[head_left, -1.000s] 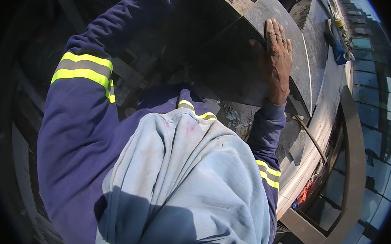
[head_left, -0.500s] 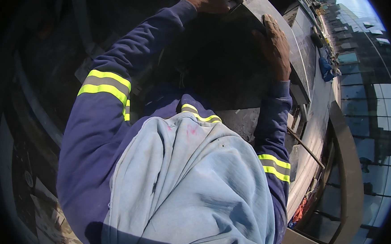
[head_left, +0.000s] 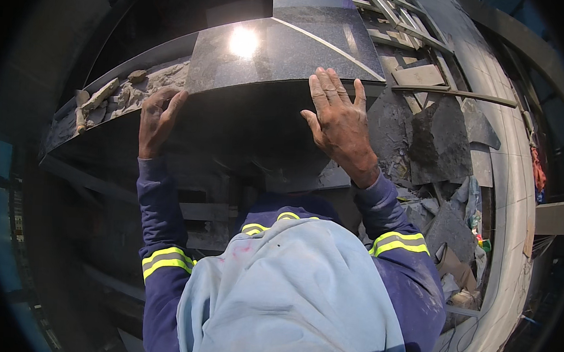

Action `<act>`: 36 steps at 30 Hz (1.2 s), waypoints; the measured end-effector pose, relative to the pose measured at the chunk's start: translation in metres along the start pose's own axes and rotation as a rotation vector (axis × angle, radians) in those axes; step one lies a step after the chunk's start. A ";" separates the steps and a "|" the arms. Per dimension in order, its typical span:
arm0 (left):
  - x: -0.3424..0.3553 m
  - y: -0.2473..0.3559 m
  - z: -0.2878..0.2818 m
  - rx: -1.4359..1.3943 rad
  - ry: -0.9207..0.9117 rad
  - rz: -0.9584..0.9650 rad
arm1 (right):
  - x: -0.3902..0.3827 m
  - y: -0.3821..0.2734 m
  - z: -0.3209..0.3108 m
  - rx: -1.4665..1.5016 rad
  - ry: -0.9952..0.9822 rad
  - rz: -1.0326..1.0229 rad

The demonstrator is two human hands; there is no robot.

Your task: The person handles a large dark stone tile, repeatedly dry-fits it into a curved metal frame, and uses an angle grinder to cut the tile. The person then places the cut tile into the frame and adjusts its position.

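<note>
A polished dark stone slab (head_left: 231, 63) lies along the top of a ledge, sun glaring off its surface. My left hand (head_left: 158, 122) is at the slab's front left corner, thumb and bent fingers drawn together on the edge. Flat and with fingers spread, my right hand (head_left: 340, 125) rests on the front edge farther right, close to a pale diagonal joint line (head_left: 328, 48). Left of the slab, rough grey mortar (head_left: 145, 87) with broken lumps fills the uncovered part of the ledge. Deep shadow hides most of the face below the edge.
Metal frames (head_left: 395, 18) lie at the far right. A long thin bar (head_left: 455, 93) crosses broken stone slabs (head_left: 429, 143) there. Rubble and scraps (head_left: 458, 251) spread along my right side, beside a pale paved strip (head_left: 512, 209).
The view has swung round, bringing the slab's top and the mortar into sight. My right hand now lies flat with fingers spread; my left hand remains at the slab's edge.
</note>
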State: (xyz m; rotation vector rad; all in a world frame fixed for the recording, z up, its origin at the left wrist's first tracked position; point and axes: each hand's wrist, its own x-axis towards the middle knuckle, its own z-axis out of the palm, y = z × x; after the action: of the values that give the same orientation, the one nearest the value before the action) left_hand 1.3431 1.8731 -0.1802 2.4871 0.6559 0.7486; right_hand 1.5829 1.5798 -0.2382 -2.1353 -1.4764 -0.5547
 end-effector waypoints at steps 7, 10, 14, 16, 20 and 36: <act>0.136 0.013 0.035 -0.272 -0.030 -0.453 | 0.011 0.112 -0.008 0.514 0.348 0.124; 0.172 0.030 0.075 -0.222 -0.054 -0.526 | 0.029 0.181 -0.006 0.576 0.432 0.145; 0.207 0.047 0.124 -0.146 -0.241 -0.479 | 0.068 0.265 0.002 0.492 0.060 -0.016; 0.218 0.051 0.137 -0.193 -0.194 -0.553 | 0.084 0.284 0.012 0.473 -0.193 -0.112; 0.229 0.056 0.154 -0.231 -0.113 -0.547 | 0.097 0.304 0.030 0.471 -0.132 -0.185; 0.256 0.106 0.182 0.604 0.095 0.051 | 0.096 0.308 0.032 0.439 -0.107 -0.274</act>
State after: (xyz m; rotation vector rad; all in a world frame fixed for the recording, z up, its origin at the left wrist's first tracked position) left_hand 1.6745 1.8807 -0.1608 3.0326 0.9724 0.7770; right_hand 1.9068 1.5770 -0.2569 -1.6573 -1.7737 -0.1819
